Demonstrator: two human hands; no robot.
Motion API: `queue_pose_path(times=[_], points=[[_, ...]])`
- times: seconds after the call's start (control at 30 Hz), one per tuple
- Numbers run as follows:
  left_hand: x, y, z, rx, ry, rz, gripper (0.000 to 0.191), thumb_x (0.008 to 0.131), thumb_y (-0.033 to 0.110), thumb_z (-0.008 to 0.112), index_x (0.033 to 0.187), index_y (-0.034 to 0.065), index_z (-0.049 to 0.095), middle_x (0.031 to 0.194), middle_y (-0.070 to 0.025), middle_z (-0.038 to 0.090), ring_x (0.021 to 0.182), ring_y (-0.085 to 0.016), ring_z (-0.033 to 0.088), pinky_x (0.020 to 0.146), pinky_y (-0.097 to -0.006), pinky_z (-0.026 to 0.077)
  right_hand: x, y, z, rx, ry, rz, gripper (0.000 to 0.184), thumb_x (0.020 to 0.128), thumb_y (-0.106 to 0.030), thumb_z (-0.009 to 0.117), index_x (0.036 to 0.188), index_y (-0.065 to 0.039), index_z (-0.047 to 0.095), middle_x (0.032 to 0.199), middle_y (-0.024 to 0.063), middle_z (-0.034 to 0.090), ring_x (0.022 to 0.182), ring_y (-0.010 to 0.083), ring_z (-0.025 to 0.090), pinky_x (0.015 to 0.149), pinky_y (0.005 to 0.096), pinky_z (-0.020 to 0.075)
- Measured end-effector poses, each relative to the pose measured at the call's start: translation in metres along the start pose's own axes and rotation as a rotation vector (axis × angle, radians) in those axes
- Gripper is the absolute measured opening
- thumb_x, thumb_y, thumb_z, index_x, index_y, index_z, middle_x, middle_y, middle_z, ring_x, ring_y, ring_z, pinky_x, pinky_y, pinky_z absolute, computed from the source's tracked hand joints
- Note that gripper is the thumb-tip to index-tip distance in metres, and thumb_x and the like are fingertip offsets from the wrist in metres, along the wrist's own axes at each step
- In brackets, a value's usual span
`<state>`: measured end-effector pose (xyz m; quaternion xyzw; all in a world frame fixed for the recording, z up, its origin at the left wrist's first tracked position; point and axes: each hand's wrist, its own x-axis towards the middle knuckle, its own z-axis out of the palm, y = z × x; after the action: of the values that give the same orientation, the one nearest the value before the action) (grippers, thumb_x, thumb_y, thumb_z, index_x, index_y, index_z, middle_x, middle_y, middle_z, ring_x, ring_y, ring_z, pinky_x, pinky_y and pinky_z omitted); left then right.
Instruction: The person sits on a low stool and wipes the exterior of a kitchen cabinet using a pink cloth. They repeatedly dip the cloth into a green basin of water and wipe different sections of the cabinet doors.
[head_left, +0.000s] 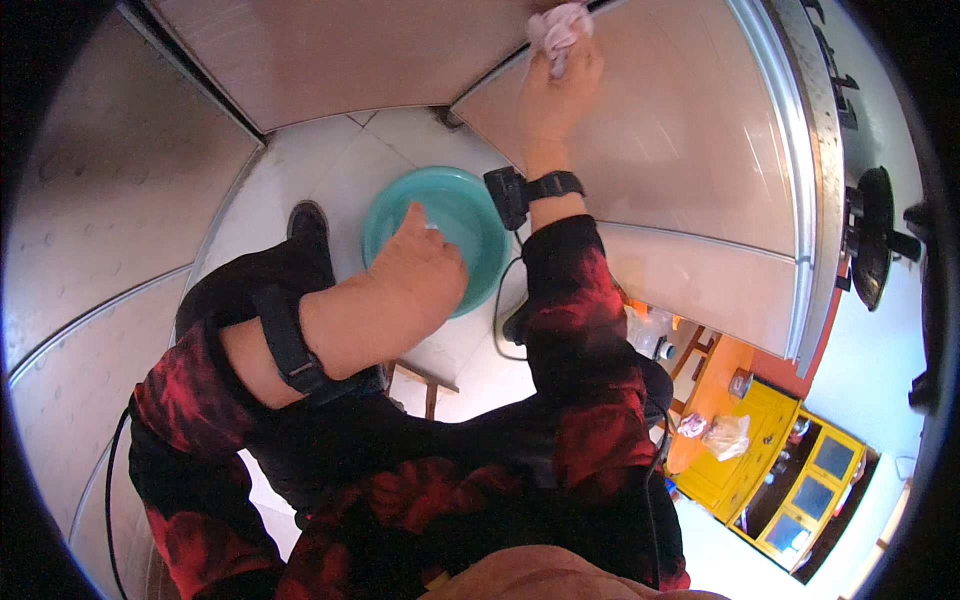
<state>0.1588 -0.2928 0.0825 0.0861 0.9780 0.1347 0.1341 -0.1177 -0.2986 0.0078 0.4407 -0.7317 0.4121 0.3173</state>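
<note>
My right hand (562, 86) reaches up and grips a crumpled pink cloth (561, 34) at the upper edge of a smooth cabinet panel (660, 142), near the dark seam between two panels. Below and to the left, my left hand (420, 270) hovers over a teal plastic basin (495, 259) on the floor. Its fingers are curled, and a small pale spot shows by them; whether it holds anything is unclear. Pale liquid lies in the basin. Each wrist wears a black strap, and the right one carries a black device with a cable.
Cabinet panels (337, 52) curve round the back and left side. My dark shoe (307, 221) rests on pale floor tiles (337, 161). At the right are a metal-edged counter (806, 150), a dark round object (871, 240), a plastic bottle (652, 337), an orange table (709, 390) and a yellow cabinet (750, 442).
</note>
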Motion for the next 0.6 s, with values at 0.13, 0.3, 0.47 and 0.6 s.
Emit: queue_pose_path(times=[0.13,0.3,0.47,0.6], points=[[-0.002,-0.002,0.000,0.019,0.022,0.018,0.027,0.078,0.008,0.065,0.105,0.0046,0.068,0.097,-0.0098,0.068,0.098,-0.027,0.064,0.103,-0.0524,0.036,-0.056,0.006,0.020,-0.027,-0.387,0.379,0.040,0.081,-0.008,0.068,0.121,-0.009,0.064,0.112,0.0198,0.063,0.108,0.0422,0.060,0.090,0.0441,0.0514],[-0.003,-0.001,-0.007,0.000,-0.044,0.016,0.028,0.078,0.007,0.067,0.105,0.0039,0.069,0.096,-0.0094,0.068,0.098,-0.026,0.065,0.103,-0.0526,0.035,-0.036,0.002,-0.016,0.128,-0.038,0.140,0.038,0.083,-0.007,0.068,0.121,-0.002,0.063,0.113,0.0184,0.065,0.104,0.0375,0.062,0.092,0.0443,0.0489],[-0.007,-0.001,-0.014,0.047,-0.116,0.025,0.029,0.079,0.008,0.067,0.107,0.0027,0.068,0.096,-0.0097,0.069,0.099,-0.025,0.065,0.104,-0.0525,0.034,0.040,0.003,-0.046,0.180,0.177,-0.025,0.041,0.085,-0.003,0.068,0.126,-0.001,0.060,0.117,0.0177,0.063,0.106,0.0365,0.060,0.093,0.0419,0.0477],[-0.011,0.000,-0.014,0.041,-0.055,0.007,0.029,0.080,0.008,0.066,0.108,0.0019,0.068,0.096,-0.0097,0.069,0.099,-0.026,0.065,0.105,-0.0524,0.034,0.027,0.001,-0.030,0.078,0.112,-0.083,0.046,0.084,-0.001,0.068,0.129,-0.003,0.060,0.122,0.0163,0.064,0.109,0.0342,0.061,0.095,0.0390,0.0471]])
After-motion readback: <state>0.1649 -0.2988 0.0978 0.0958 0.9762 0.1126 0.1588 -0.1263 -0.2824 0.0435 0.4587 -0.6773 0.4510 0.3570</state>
